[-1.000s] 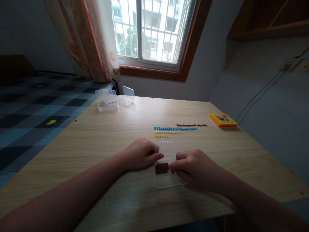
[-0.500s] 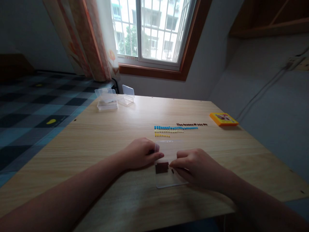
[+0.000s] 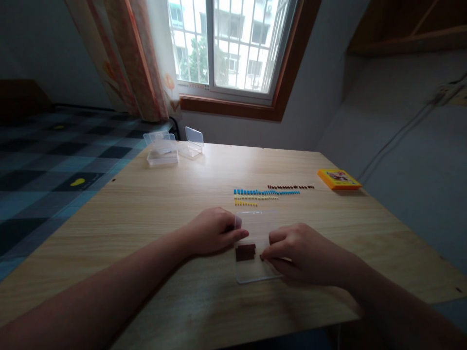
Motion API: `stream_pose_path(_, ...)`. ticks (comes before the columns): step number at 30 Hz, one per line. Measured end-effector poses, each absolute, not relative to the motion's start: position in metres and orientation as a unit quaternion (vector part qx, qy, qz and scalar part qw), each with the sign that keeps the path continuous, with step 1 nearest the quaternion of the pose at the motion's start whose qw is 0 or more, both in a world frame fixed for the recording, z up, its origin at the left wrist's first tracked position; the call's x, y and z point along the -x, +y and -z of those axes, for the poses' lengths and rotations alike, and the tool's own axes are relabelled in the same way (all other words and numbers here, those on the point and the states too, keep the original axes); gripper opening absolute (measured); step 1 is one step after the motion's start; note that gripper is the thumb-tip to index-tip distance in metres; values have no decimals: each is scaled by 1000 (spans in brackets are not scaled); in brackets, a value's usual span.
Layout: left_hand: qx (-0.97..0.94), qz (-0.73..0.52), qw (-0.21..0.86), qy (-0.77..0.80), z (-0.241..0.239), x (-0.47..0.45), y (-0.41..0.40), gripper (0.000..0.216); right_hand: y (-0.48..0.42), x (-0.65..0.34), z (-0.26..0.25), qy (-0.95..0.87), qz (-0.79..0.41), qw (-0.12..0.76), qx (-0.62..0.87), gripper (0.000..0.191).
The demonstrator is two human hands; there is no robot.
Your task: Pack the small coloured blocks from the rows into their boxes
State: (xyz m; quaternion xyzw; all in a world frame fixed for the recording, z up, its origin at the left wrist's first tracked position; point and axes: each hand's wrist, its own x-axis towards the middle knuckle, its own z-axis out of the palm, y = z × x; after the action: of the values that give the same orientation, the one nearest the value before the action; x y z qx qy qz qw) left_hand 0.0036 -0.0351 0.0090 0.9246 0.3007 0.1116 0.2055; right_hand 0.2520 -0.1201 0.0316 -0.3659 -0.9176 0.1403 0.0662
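A shallow clear plastic tray (image 3: 251, 280) lies on the table in front of me. My left hand (image 3: 219, 231) is closed on its left edge, thumb over the rim. Inside the tray, toward its left side, dark brown building bricks (image 3: 245, 252) sit packed together in a block. Just right of that block, my right hand (image 3: 297, 250) reaches over the tray with thumb and forefinger pinched at a small dark brown brick (image 3: 261, 257). The fingers partly cover this brick, and the tray's right side is hidden beneath the hand.
Beyond the tray, small bricks lie in rows: yellow (image 3: 245, 203), cream (image 3: 255, 197), blue (image 3: 266, 192) and brown (image 3: 291, 187). An orange-yellow box (image 3: 338, 180) stands at the table's right edge. Open clear boxes (image 3: 163, 156) are at the far left corner.
My right hand has shifted slightly, its fingertips coming down onto the small loose brown brick in the tray. My left hand stays on the tray's edge.
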Motion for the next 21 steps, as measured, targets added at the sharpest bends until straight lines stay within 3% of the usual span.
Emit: stream_pose_path(21, -926, -99, 195, 306, -9, -3, -35, 41, -120, -246, -26, -907, -135, 64, 394, 20)
